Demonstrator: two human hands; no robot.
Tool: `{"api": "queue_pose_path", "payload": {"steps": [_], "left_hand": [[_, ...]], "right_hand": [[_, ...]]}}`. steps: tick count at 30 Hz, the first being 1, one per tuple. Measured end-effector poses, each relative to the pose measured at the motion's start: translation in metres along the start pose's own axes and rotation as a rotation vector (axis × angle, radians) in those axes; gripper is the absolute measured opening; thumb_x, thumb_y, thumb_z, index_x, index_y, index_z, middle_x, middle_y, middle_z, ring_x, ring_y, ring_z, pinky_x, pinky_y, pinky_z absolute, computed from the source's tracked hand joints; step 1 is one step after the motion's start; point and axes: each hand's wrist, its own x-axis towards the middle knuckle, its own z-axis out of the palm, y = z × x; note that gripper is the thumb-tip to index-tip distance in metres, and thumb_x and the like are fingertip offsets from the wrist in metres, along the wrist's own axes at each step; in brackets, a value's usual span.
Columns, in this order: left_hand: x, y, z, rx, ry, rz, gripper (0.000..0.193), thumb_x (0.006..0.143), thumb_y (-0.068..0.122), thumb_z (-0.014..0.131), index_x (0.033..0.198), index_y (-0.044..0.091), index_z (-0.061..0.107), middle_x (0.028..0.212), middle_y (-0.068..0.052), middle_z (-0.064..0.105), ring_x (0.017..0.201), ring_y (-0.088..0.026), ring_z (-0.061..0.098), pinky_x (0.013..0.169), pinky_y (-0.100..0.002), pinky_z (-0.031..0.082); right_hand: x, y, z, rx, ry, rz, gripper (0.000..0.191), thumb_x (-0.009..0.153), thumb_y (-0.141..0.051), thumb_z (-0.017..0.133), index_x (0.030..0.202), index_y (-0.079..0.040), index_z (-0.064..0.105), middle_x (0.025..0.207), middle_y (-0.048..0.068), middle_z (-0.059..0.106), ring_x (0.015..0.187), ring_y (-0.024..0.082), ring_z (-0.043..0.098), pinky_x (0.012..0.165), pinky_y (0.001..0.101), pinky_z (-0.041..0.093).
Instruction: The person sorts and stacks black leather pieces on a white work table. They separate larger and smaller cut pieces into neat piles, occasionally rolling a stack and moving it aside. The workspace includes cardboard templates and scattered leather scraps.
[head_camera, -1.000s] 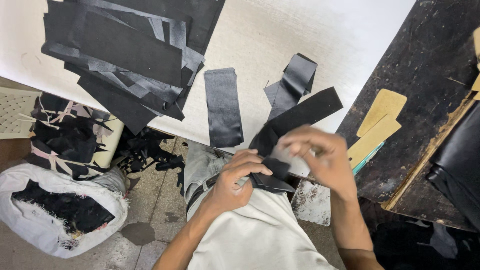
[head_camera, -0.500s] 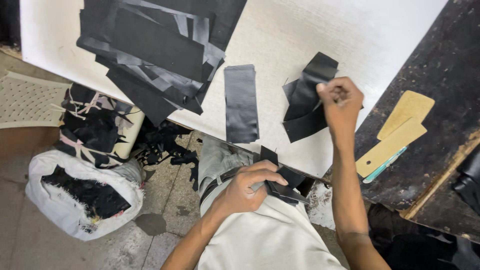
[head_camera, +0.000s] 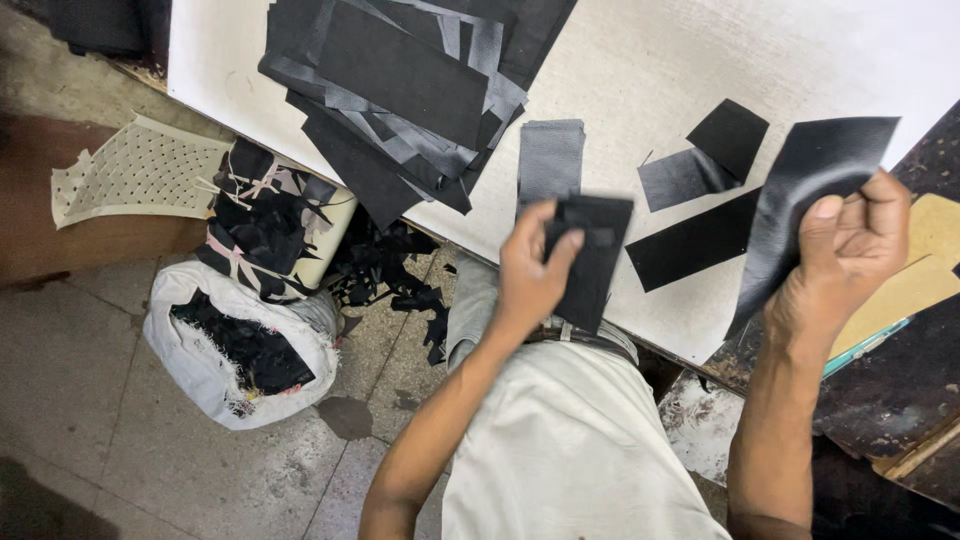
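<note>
The small black piece (head_camera: 590, 255) pinched in the left hand (head_camera: 530, 275) reads as matt, leather-like sheet with a fine grain. The larger black strip (head_camera: 800, 190) in the grip of the right hand (head_camera: 845, 260) is the same pliable sheet material, with a faint satin sheen where it bends. The stack of black strips (head_camera: 400, 80) shows mixed finish: some faces matt, others greyish and slightly glossy. The desk (head_camera: 700, 60) carries a white, finely textured, matt top. The tan templates (head_camera: 915, 285) look like smooth, dull card or board. The white sack (head_camera: 200, 360) is woven with frayed edges. The floor (head_camera: 90, 400) is rough, stained grey tile.
</note>
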Motion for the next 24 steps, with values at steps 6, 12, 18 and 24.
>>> {"api": "queue_pose_path", "payload": {"steps": [6,12,18,24], "left_hand": [[0.042,-0.024,-0.024,0.79,0.236,0.111,0.065,0.091,0.005,0.073,0.143,-0.01,0.037,0.126,-0.028,0.05,0.121,-0.039,0.052,0.103,-0.046,0.043],[0.013,-0.037,-0.023,0.852,0.282,-0.078,0.06,0.088,0.01,0.075,0.135,-0.01,0.043,0.11,-0.023,0.054,0.105,-0.036,0.054,0.096,-0.047,0.042],[0.027,-0.042,-0.02,0.696,0.296,-0.186,0.037,0.094,0.021,0.067,0.117,-0.006,0.06,0.109,-0.018,0.059,0.099,-0.033,0.06,0.093,-0.043,0.047],[0.034,-0.054,-0.01,0.993,0.277,-0.078,0.051,0.079,0.025,0.083,0.11,-0.009,0.06,0.107,-0.024,0.059,0.104,-0.042,0.054,0.091,-0.051,0.043]], "right_hand": [[-0.039,-0.001,0.023,0.039,-0.135,0.1,0.036,0.111,0.001,0.062,0.144,0.008,0.053,0.117,0.015,0.068,0.093,0.011,0.067,0.075,0.0202,0.056],[-0.057,0.019,0.07,-0.08,-0.168,0.168,0.042,0.105,-0.005,0.07,0.145,0.002,0.056,0.119,0.012,0.058,0.092,0.01,0.061,0.076,0.0209,0.05],[-0.059,0.073,0.1,-0.542,-0.415,0.217,0.056,0.085,-0.003,0.073,0.139,-0.006,0.057,0.119,0.015,0.06,0.102,0.024,0.062,0.083,0.0324,0.054],[-0.035,0.101,0.018,-0.955,-0.063,-0.201,0.04,0.095,-0.005,0.07,0.134,-0.004,0.06,0.131,0.017,0.061,0.13,0.037,0.05,0.117,0.0496,0.035]]}}
